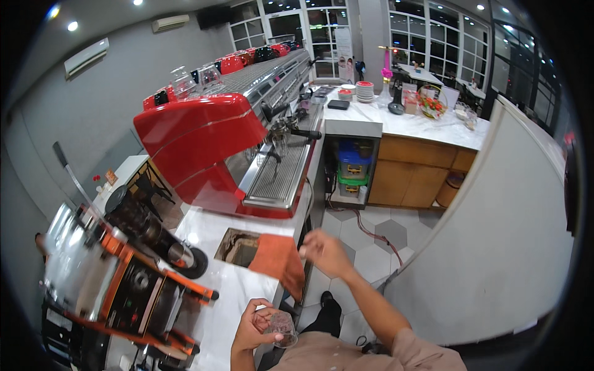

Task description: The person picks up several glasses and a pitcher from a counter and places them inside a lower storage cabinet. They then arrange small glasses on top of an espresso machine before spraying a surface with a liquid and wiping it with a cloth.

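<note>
My left hand (255, 327) holds a small clear drinking glass (284, 327) low in front of my shirt, above the counter's edge. Its thumb lies across the near side of the glass. My right hand (325, 252) is in the air just right of an orange cloth (276, 255), with its fingers bent and blurred. I see nothing in it, though its palm side is hidden. The cloth drapes over one side of a square opening (236, 248) in the white marble-look counter (222, 301) and hangs down past the front edge.
A red espresso machine (199, 143) with a drip tray (278, 181) stands beyond the opening. At left are a dark coffee grinder (153, 232) and an orange-and-chrome machine (125, 287). A white partition (482, 241) rises at right. Cables (371, 232) cross the tiled floor.
</note>
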The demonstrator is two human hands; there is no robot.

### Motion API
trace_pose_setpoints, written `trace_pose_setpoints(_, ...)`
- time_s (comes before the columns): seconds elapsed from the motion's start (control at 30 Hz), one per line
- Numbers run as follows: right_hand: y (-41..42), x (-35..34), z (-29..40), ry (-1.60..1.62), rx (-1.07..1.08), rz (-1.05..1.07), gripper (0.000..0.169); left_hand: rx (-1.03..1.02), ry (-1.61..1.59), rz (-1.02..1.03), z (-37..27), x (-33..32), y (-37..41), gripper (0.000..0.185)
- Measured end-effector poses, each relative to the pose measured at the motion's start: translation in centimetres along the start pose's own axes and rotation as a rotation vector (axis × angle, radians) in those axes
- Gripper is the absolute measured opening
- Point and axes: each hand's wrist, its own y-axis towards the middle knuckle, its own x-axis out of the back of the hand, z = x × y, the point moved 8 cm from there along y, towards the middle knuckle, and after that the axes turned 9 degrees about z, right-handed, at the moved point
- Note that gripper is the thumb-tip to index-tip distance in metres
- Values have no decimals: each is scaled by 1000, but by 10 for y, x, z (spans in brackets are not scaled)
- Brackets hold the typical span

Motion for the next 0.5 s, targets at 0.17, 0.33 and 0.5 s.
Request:
trace_pose_setpoints(0.17, 215, 92, -39, -475, 110, -201, 67, -188, -51, 354, -35, 5, 115, 78)
trace_pose_setpoints(0.33, 347, 86, -78, -423, 132, 2, 76, -290, 105, 412, -86, -12, 188, 74)
trace_pose_setpoints(0.5, 358, 66, -70, -199, 271, 246, 61, -543, 243, 179, -125, -4, 206, 66)
